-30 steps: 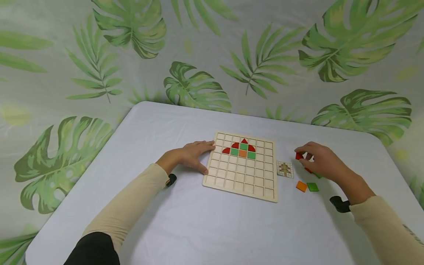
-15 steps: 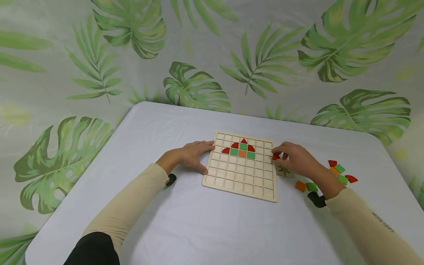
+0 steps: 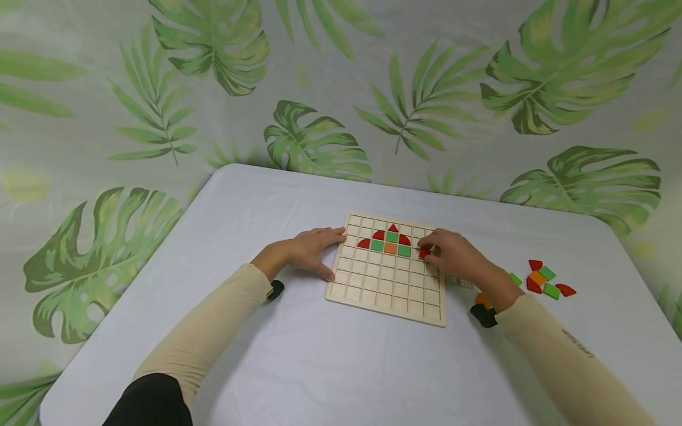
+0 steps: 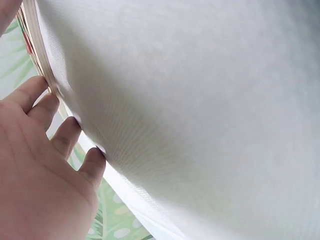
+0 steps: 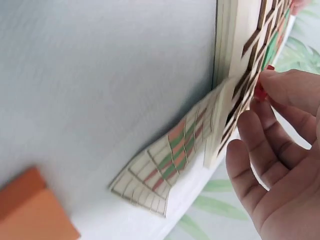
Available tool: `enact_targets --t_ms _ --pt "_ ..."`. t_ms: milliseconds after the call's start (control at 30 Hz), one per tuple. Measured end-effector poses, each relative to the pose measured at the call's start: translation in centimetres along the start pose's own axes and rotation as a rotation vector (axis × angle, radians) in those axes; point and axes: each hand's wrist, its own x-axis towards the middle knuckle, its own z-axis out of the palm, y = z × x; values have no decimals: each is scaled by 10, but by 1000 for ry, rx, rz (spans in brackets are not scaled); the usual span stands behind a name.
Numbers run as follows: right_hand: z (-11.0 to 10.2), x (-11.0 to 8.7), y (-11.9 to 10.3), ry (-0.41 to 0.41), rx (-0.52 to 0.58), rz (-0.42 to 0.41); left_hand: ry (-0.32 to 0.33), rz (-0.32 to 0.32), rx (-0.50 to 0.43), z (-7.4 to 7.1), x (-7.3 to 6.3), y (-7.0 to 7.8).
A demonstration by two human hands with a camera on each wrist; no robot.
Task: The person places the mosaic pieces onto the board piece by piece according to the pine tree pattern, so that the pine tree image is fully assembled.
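A pale wooden grid board (image 3: pixel 367 284) lies on the white-covered table, with red, green and orange tiles set in its upper squares. My left hand (image 3: pixel 309 251) touches the board's left edge with spread fingers. Over the right side of the board, my right hand (image 3: pixel 453 254) pinches a small red tile (image 3: pixel 424 252) between thumb and fingers. That red tile (image 5: pixel 260 91) is mostly covered by the fingertips, so its outline is unclear. It is just right of the row's green tile (image 3: pixel 404 251). A pattern card (image 5: pixel 175 155) leans against the board's right edge, partly under my right hand.
Several loose red, green and orange tiles lie right of my right wrist, among them an orange tile (image 3: pixel 537 277) and a red quarter-round tile (image 3: pixel 566 289). Another orange tile (image 5: pixel 35 210) sits near the card. Leaf-patterned cloth (image 3: pixel 319 77) rises behind the table.
My right hand has carried the red tile leftward from the loose tiles, past the card, to the board's right side. My left hand stays at the board's left edge.
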Motion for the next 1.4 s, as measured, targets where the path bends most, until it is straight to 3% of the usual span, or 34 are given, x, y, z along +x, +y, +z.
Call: enact_targets --t_ms 200,633,1100,1400 --pt "4 3 -1 -37 3 23 1 1 4 0 1 1" --pt "7 8 -2 -39 41 80 1 -7 2 0 -2 1" --pt "7 7 0 -18 97 66 -4 -5 -14 -1 -1 2" --pt "9 11 -1 -8 167 174 -10 -8 -15 -1 -1 2"
